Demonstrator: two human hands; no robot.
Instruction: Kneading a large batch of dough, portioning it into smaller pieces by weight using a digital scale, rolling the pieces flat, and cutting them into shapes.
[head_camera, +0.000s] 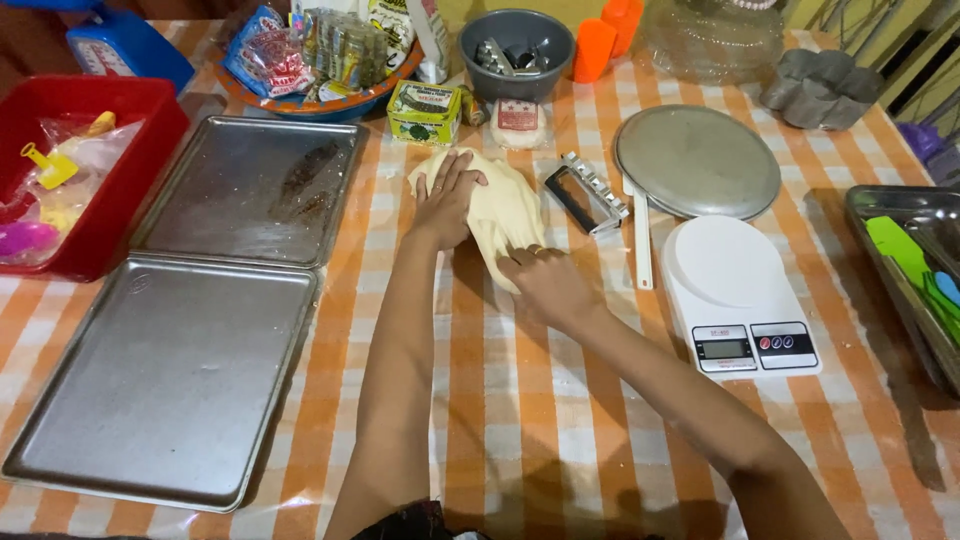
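A pale yellow lump of dough lies on the orange-and-white checked tablecloth at the middle of the table. My left hand lies flat on the dough's left side, fingers spread and pointing away from me. My right hand presses into the dough's near right edge with the fingers curled into it. Both forearms reach in from the bottom of the view.
Two metal baking trays lie at the left, beside a red bin. A white kitchen scale, a round metal pan, a dough cutter and a white spatula sit to the right. Bowls and packets line the far edge.
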